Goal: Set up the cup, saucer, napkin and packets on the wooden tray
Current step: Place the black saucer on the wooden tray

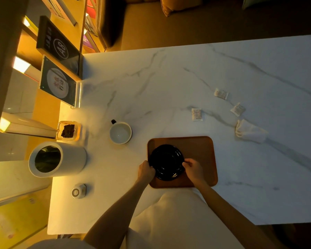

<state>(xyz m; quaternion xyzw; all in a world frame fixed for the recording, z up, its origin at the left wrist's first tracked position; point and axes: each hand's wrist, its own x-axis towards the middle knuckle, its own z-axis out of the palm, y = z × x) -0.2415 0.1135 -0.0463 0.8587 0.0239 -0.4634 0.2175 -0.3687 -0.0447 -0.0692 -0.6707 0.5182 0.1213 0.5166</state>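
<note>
Overall: setting-up is at an early stage; judged from the layout, only one of the task's items is at the tray.
Table (223, 69): white marble top, carrying everything listed below.
Wooden tray (201, 146): lies at the near edge in front of the person, long axis running left to right; its right half is bare.
Saucer (166, 161): black, over the tray's left half. Whether it rests on the wood or is held just above it cannot be told.
Left hand (145, 170): fingers curled onto the saucer's left rim, gripping it.
Right hand (193, 168): pinches the saucer's right rim, opposite the left.
Cup (120, 133): white, upright, empty, off the tray on the bare table. It stands beyond and to the left of the saucer, handle turned to the far side. The left hand is the nearer one (a short reach forward, in the inspector's judgement), and the likely next item.
Napkin (250, 131): folded, white, just beyond the tray's far right corner; the right hand is nearer.
Packets: three, scattered apart beyond the tray to the right, namely the near packet (196, 114), the middle packet (238, 109) and the far packet (221, 94). All fall to the right hand's side.
</note>
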